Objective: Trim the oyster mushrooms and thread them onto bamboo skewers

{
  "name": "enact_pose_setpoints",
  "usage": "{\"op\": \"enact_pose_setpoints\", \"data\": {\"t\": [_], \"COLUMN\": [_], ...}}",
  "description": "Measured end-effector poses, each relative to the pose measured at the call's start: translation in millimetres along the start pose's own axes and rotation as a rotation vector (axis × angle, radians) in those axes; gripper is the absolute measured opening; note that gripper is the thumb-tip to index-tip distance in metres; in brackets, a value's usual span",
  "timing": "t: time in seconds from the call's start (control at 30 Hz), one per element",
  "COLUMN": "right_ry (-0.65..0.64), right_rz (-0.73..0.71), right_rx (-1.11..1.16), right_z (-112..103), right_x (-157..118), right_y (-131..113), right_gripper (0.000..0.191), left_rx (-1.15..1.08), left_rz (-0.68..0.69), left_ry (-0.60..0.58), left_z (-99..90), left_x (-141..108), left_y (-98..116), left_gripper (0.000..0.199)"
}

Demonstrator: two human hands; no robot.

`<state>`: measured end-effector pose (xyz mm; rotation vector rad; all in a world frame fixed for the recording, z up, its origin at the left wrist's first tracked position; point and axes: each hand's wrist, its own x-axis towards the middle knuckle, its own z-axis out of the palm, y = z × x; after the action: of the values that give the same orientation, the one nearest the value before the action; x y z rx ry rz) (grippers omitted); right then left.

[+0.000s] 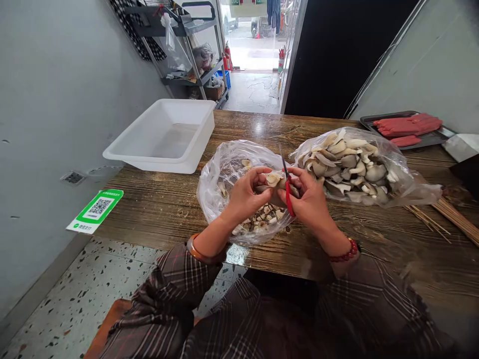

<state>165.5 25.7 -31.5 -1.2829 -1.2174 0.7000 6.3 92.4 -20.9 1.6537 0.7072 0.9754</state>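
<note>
An oyster mushroom [275,179] with a pale stem is gripped by my left hand [247,193], thumb toward me. Red-handled scissors [289,194] are in my right hand [309,197], blades pointing up and away; its fingertips are close to the mushroom too, and whether they also pinch it I cannot tell. Both hands are held over an open clear plastic bag [213,172] with cut mushroom stem pieces [267,214] in it. To the right, a second clear bag [404,172] lies open, heaped with grey-and-cream oyster mushrooms [348,159].
A white plastic tub [149,162] stands at the table's left. Far right are a dark tray [422,142] with reddish packs [407,124] and some wooden skewers [454,217]. A green QR card [99,208] is at the left edge. Behind stands a utility cart [187,30].
</note>
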Motion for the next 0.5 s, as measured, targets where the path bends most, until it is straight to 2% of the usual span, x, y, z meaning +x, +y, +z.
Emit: {"op": "enact_pose_setpoints", "data": {"t": [0.2,0.37,0.5], "right_ry": [-0.009,-0.03,-0.044], "right_rz": [0.009,0.057,0.015], "right_rx": [0.02,0.06,0.015], "right_z": [3.0,2.7,7.1], "right_x": [-1.0,-0.8,-2.2], "right_y": [-0.3,-2.5,-3.7], "right_gripper": [0.055,0.056,0.049], "left_rx": [-0.054,0.006,0.129], "left_rz": [0.013,0.037,0.059], "left_ry": [-0.077,-0.047,-0.026], "left_z": [0.5,1.4,3.0], "left_x": [-0.4,-1.1,-2.1], "left_y": [5.3,5.0,5.0], "left_gripper": [0.045,0.047,0.052]}}
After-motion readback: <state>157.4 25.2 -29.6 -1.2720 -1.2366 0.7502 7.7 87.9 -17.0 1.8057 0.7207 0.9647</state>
